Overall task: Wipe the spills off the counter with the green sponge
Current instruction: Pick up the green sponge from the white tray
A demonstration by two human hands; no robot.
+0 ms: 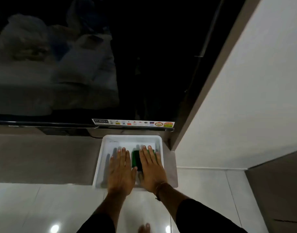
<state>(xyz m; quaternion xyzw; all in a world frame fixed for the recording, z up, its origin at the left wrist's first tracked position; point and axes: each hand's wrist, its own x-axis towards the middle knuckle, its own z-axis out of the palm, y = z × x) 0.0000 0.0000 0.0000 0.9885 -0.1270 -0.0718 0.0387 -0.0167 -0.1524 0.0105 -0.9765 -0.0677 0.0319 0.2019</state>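
A green sponge lies inside a white plastic tray that stands on the grey counter. My right hand is flat, fingers spread, over the right part of the sponge and hides that side of it. My left hand is flat and open over the tray's left half, just beside the sponge. Neither hand grips anything. No spill shows in the blurred view.
A large dark television screen with a sticker strip stands right behind the tray. A white wall closes the right side. Glossy white floor tiles and a bare foot lie below the counter edge.
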